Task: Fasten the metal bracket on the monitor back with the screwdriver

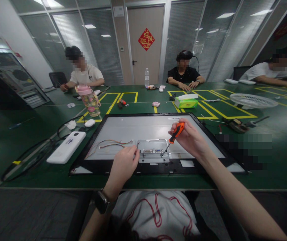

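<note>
While the right hand [192,139] clamps its fingers on a screwdriver [176,132] over the screen panel [118,128], the left hand [124,163] bunches its fingers at the metal plate [149,146] on that panel; whether pinching, I can't tell. The panel looks stiff yet fragile, best held by its frame: one panel, one plate, one screwdriver.

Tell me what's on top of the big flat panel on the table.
On the panel sit a metal plate and thin coloured wires. A screwdriver in the right hand points down at the plate. The left hand hides some of the panel beneath it.
</note>
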The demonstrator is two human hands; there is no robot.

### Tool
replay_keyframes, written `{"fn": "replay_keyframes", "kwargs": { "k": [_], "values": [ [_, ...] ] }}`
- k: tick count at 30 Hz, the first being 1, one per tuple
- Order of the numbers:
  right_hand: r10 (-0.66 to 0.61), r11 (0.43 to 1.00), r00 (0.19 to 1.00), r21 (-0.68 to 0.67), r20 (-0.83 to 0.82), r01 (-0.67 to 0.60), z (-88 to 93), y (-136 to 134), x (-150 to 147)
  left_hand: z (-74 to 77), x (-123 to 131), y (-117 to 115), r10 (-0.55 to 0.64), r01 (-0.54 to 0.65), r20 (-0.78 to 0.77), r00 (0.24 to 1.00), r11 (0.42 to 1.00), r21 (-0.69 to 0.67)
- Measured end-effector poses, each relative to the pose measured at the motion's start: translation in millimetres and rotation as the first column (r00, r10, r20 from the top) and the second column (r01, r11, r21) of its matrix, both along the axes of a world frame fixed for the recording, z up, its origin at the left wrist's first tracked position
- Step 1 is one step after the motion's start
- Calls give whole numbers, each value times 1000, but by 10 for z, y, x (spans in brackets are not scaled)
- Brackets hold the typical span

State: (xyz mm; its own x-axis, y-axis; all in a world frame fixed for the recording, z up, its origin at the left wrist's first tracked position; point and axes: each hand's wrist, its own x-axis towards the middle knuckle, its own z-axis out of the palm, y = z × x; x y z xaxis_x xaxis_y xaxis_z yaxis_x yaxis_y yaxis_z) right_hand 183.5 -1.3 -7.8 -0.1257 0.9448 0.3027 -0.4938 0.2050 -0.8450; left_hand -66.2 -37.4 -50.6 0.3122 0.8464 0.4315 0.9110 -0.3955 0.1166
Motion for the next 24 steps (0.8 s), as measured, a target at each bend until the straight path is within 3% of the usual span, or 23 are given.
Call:
{"fn": "replay_keyframes", "kwargs": {
  "k": [24],
  "values": [
    [-2,998,999,57,34,0,4,-3,5,2,-4,-4,2,-2,3,1000,1000,-9]
  ]
}}
